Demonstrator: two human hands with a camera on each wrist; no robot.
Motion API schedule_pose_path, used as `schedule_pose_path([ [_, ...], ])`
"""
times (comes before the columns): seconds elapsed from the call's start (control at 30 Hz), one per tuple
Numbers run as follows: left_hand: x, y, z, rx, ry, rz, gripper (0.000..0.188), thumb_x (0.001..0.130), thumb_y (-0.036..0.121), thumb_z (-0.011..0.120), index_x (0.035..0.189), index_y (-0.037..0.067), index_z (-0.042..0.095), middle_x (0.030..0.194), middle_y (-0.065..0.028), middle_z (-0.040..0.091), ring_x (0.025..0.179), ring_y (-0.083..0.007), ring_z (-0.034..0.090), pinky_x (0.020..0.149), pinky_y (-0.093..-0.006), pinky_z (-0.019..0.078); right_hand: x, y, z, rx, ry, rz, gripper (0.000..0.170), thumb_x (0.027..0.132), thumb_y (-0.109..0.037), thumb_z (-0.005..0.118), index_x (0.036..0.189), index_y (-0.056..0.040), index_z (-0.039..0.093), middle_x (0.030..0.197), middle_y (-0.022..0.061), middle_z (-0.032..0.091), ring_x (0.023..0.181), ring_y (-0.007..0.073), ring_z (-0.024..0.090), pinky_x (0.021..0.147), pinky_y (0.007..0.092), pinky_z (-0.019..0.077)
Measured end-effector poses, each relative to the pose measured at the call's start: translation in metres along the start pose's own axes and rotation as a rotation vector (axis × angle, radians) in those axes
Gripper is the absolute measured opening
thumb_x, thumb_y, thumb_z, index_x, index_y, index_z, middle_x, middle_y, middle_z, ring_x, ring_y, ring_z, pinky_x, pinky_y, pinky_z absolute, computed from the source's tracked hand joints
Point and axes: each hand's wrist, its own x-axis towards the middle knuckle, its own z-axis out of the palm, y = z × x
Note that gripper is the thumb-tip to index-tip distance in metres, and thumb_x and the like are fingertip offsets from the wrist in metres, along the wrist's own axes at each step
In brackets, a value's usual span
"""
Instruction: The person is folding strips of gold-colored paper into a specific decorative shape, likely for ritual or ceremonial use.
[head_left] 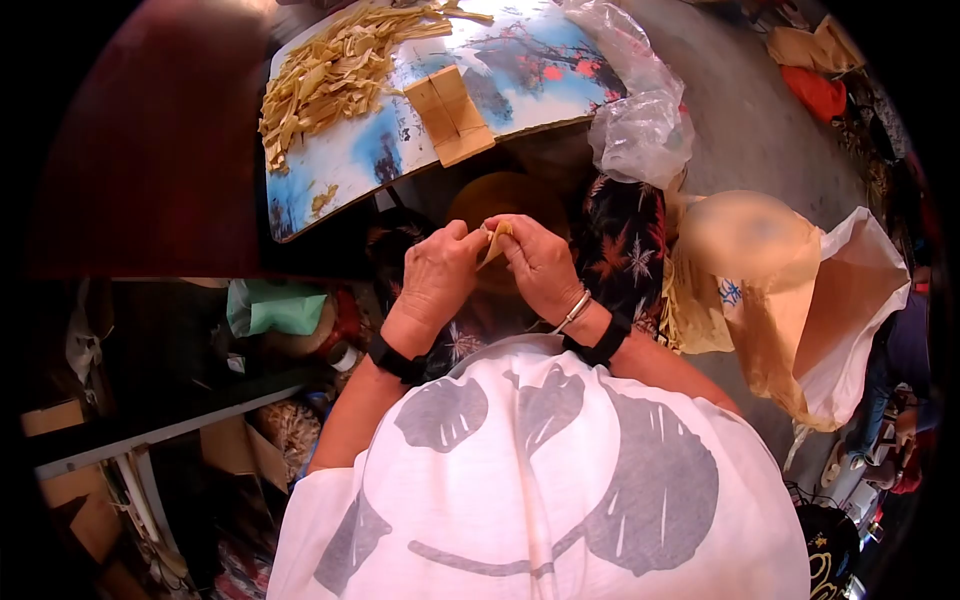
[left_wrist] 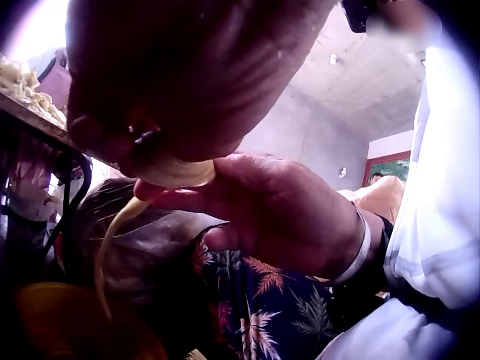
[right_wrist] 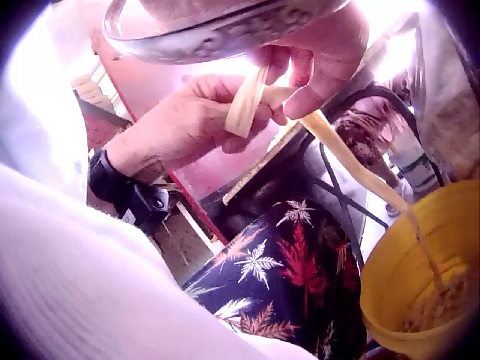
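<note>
Above the lap, my left hand (head_left: 440, 270) and right hand (head_left: 540, 265) meet, their thumbs and fingers pinching a pale yellow flat strip (head_left: 495, 243). In the right wrist view, one flat end of the strip (right_wrist: 246, 109) stands up beside the fingers of the left hand (right_wrist: 184, 120). A long thin tail (right_wrist: 349, 157) hangs from under the right hand (right_wrist: 334, 60) down into a yellow bucket (right_wrist: 382, 277), which holds bits at its bottom. Seen from the left wrist, the left hand (left_wrist: 195, 75) covers much of the strip, and the right hand (left_wrist: 285, 210) is behind it.
Ahead stands a table (head_left: 345, 205) with a printed top, bearing a heap of yellow strips (head_left: 335, 80) and an angled wooden piece (head_left: 449, 115) at its near edge. A clear plastic bag (head_left: 645, 130) hangs at its right corner. Large bags (head_left: 770, 300) stand to the right.
</note>
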Motion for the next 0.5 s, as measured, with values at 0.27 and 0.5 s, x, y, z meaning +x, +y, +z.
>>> schedule_pose_path([
  [0.27, 0.008, 0.001, -0.011, 0.123, 0.169, 0.149, 0.027, 0.077, 0.004, 0.065, 0.103, 0.007, 0.066, 0.079, -0.0077, 0.054, 0.072, -0.0253, 0.062, 0.061, -0.0344, 0.0513, 0.011, 0.021, 0.011, 0.684, -0.179, 0.729, 0.025, 0.099, -0.024, 0.055, 0.097, 0.0013, 0.058, 0.08, 0.0062, 0.068, 0.057, 0.0151, 0.065, 0.046, 0.0297, 0.0503],
  [0.5, 0.012, 0.002, -0.003, 0.083, 0.165, 0.076, 0.035, 0.079, 0.005, 0.065, 0.113, 0.007, 0.065, 0.081, -0.0089, 0.055, 0.073, -0.0256, 0.063, 0.062, -0.0356, 0.0528, 0.015, 0.012, 0.009, 0.262, -0.107, 0.391, 0.02, 0.097, -0.019, 0.057, 0.095, -0.0001, 0.063, 0.074, 0.0046, 0.068, 0.06, 0.012, 0.064, 0.055, 0.0233, 0.0504],
])
